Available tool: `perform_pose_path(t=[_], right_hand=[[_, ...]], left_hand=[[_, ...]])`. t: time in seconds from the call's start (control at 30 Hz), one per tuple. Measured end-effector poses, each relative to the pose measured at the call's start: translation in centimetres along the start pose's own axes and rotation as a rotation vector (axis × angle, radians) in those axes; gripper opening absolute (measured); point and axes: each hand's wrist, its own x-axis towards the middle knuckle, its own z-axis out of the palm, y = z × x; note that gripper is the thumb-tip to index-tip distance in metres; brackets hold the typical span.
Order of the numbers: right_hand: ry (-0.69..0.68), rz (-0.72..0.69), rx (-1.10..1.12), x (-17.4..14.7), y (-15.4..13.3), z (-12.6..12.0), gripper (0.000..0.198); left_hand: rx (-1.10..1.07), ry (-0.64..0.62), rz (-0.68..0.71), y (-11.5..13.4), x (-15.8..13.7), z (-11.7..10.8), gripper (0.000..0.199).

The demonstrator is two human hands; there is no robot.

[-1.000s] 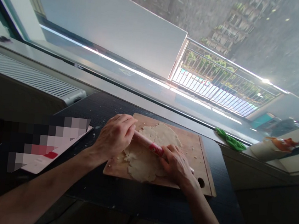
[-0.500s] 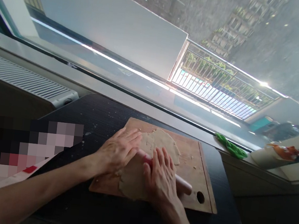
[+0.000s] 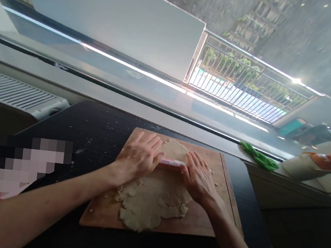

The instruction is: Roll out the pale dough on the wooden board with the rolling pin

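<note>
A rolling pin [image 3: 173,162] with pink printing lies across the upper part of a pale sheet of dough [image 3: 152,197]. The dough has ragged, cracked edges and rests on a wooden cutting board [image 3: 99,213]. My left hand [image 3: 141,155] lies over the pin's left part, fingers stretched forward and not wrapped round it. On its right part rests my right hand [image 3: 199,177], also flat, fingers extended. Both ends of the pin are hidden beneath the hands; only the middle shows.
The board sits on a black table [image 3: 94,128] dusted with white specks. Behind it runs a windowsill with a green cloth [image 3: 259,156] and a pale container [image 3: 297,165]. A radiator [image 3: 23,95] stands at the left. A blurred pale patch covers the lower left.
The rolling pin has gone from slanting to nearly crosswise and moved toward the dough's far edge. My right hand has moved forward and right, uncovering the near dough. The view has shifted slightly.
</note>
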Motion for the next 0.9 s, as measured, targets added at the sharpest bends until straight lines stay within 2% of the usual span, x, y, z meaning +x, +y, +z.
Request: perform_pose_path(t=[0.1,0.17,0.27,0.33,0.4,0.5,0.57,0.63,0.73,0.8,0.9], right_hand=[[-0.023,0.129,-0.030,4.0,1.8,-0.3,0.050],[-0.088,0.184,-0.004,6.1,2.3,-0.5,0.053],[-0.125,0.134,0.007,4.8,1.8,-0.5,0.056],[-0.075,0.036,-0.008,2.1,1.2,-0.1,0.055],[-0.003,0.001,-0.019,0.4,0.7,0.5,0.056],[0.070,0.113,-0.014,2.1,0.8,1.1,0.052],[0.013,0.144,0.074,4.6,2.2,0.8,0.046],[-0.037,0.132,0.200,5.9,4.8,-0.2,0.039],[0.005,0.221,0.266,3.9,9.5,-2.2,0.031],[-0.124,0.239,0.227,1.2,11.5,-3.4,0.025],[-0.261,0.179,0.161,-2.0,11.8,-4.2,0.019]], left_hand=[[-0.003,-0.026,-0.098,-0.9,3.3,0.4,0.049],[-0.006,-0.067,-0.126,-1.3,4.7,0.5,0.050],[-0.019,-0.137,-0.020,-1.1,3.2,0.1,0.053],[-0.030,-0.144,0.087,-0.7,1.1,0.0,0.057],[-0.031,-0.124,0.126,-0.5,0.2,0.1,0.060],[-0.014,-0.141,0.073,-0.6,2.1,0.6,0.057],[-0.012,-0.199,0.050,-0.7,4.1,0.8,0.054],[-0.027,-0.235,0.046,-0.6,5.2,0.7,0.053],[-0.062,-0.218,0.046,-0.3,5.2,0.3,0.053],[-0.088,-0.223,0.046,-0.3,4.8,0.1,0.054],[-0.117,-0.270,0.038,-0.4,4.7,0.2,0.056]])
